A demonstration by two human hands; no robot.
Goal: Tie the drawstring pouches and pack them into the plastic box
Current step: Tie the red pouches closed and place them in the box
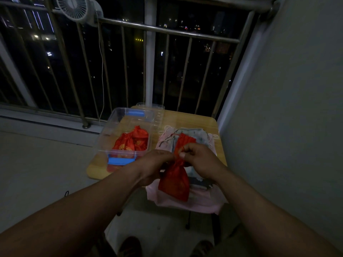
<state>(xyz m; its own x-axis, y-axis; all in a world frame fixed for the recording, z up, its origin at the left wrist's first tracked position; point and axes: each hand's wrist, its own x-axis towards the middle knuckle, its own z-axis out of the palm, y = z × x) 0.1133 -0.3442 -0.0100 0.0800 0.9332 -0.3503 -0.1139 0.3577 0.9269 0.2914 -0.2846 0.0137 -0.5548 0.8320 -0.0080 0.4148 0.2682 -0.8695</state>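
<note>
I hold a red drawstring pouch (175, 182) above the near edge of a small wooden table (213, 123). My left hand (156, 164) and my right hand (200, 160) both pinch its gathered neck and red string, the pouch body hanging below them. A clear plastic box (111, 132) with blue latches stands open on the table's left half, with two or three red pouches (132, 141) with gold print inside. To the right lies a pile of pink and grey pouches (200, 134), and another red pouch (185, 140) lies on top of it behind my hands.
The box's clear lid (157, 112) rests behind the box at the table's far edge. A metal railing (167, 32) with a clipped white fan (74, 8) and hanging cord runs behind. A grey wall (287, 108) stands close on the right. My feet (130, 245) show below.
</note>
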